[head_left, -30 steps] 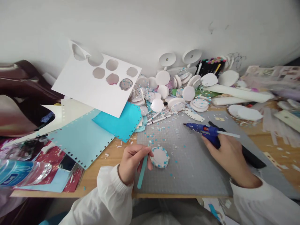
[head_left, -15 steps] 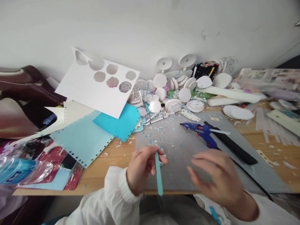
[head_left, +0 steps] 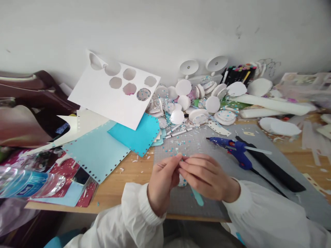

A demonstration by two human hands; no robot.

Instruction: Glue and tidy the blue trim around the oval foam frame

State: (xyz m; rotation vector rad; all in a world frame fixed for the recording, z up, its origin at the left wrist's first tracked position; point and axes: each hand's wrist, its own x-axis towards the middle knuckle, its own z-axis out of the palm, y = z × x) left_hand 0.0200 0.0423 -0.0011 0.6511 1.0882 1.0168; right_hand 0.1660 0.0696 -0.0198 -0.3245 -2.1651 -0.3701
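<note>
My left hand (head_left: 162, 179) and my right hand (head_left: 207, 175) meet fingertip to fingertip over the grey cutting mat (head_left: 181, 205). Both are closed in a pinch on a narrow teal paper strip (head_left: 198, 199), whose lower end sticks out below the right hand. Its upper part is hidden by my fingers. Just under the hands, a round white piece with blue dots (head_left: 182, 181) shows in part; whether a hand touches it, I cannot tell. To the right lies a blue glue gun (head_left: 230, 146) with a clear glue stick in its back.
White paper discs (head_left: 183, 87) are heaped along the wall. Left of the mat lie a bright blue punched sheet (head_left: 137, 132), a pale blue sheet (head_left: 99, 148) and a white sheet with round holes (head_left: 103, 98). A water bottle (head_left: 31, 182) rests at the far left.
My right hand has moved left to join my left hand and now pinches the strip too. The strip's lower end has swung to the right. The view has turned slightly left.
</note>
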